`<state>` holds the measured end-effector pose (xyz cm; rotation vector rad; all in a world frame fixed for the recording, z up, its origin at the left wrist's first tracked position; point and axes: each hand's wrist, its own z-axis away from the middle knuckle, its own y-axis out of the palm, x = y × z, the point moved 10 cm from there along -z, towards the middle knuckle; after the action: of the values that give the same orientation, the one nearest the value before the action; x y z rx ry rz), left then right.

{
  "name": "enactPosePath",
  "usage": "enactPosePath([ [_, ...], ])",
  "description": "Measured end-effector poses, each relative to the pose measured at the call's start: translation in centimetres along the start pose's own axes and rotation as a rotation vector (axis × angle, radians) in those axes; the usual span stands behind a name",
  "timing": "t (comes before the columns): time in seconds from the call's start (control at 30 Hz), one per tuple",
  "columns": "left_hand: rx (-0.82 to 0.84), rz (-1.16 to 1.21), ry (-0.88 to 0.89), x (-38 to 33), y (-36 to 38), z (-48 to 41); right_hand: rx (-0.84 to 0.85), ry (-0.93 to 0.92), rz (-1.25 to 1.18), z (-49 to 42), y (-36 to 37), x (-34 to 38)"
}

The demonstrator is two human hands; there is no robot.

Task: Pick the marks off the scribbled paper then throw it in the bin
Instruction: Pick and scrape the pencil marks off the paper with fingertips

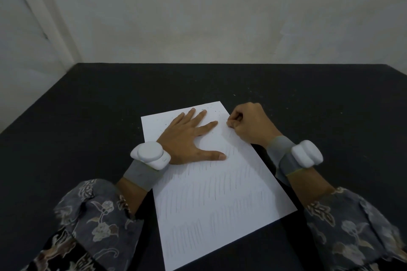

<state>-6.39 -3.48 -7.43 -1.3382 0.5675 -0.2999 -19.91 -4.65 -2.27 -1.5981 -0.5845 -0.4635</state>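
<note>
1. Sheet of white paper (pixel 211 185) lying flat on a black tabletop (pixel 88 105), turned at an angle, far corner pointing toward the wall, near corner toward the lower edge of view.
2. Rows of faint grey pencil strokes (pixel 198 211) covering the near and middle parts of the sheet; far part mostly bare white.
3. Tiny dark crumbs (pixel 209 109) scattered over the far corner of the sheet and on the tabletop beyond it.
4. Left hand (pixel 187 138) pressed palm-down on the far half of the sheet, fingers straight and spread, thumb stretched out toward the right, holding nothing.
5. Right hand (pixel 248 124) at the right edge of the sheet near the far corner, fingers curled tight, fingertips and thumb bunched together against the paper; whatever sits inside the pinch hidden by the fingers, so impossible to tell whether anything is held.
6. White rounded device (pixel 150 154) strapped on a grey band at the left wrist; a matching white device (pixel 307 153) on a grey band at the right wrist.
7. Dark floral-patterned sleeves (pixel 92 215) on both forearms, pushed back clear of the wristbands, resting near the bottom corners of view.
8. Plain off-white wall (pixel 220 17) behind the far edge of the table; pale vertical frame or door edge (pixel 44 17) at the left.
</note>
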Motion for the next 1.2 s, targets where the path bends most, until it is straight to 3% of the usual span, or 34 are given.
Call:
enactPosePath([
  [0.1, -0.006, 0.005, -0.002, 0.0, 0.0, 0.0, 0.15, -0.033, 0.011, 1.1, 1.1, 0.6],
  [0.3, -0.001, -0.007, -0.015, 0.1, 0.1, -0.1, -0.028, 0.005, 0.007, -0.3, -0.2, -0.4],
  [0.47, -0.002, -0.011, -0.007, 0.0, 0.0, 0.0, 0.172, -0.029, 0.007, 1.1, 1.1, 0.3],
  [0.67, 0.008, -0.011, -0.02, 0.0, 0.1, 0.0, -0.045, 0.026, 0.014, -0.9, -0.8, -0.8],
  [0.87, 0.014, -0.028, -0.016, 0.1, 0.2, -0.1, 0.114, 0.023, -0.026, 0.5, 0.2, -0.7],
  [1.1, -0.01, -0.002, -0.014, 0.2, 0.2, -0.2, -0.064, 0.053, -0.034, -0.9, -1.0, -1.6],
  [1.2, -0.011, -0.001, -0.013, 0.0, 0.1, 0.1, -0.03, 0.026, -0.026, -0.1, -0.8, -1.0],
])
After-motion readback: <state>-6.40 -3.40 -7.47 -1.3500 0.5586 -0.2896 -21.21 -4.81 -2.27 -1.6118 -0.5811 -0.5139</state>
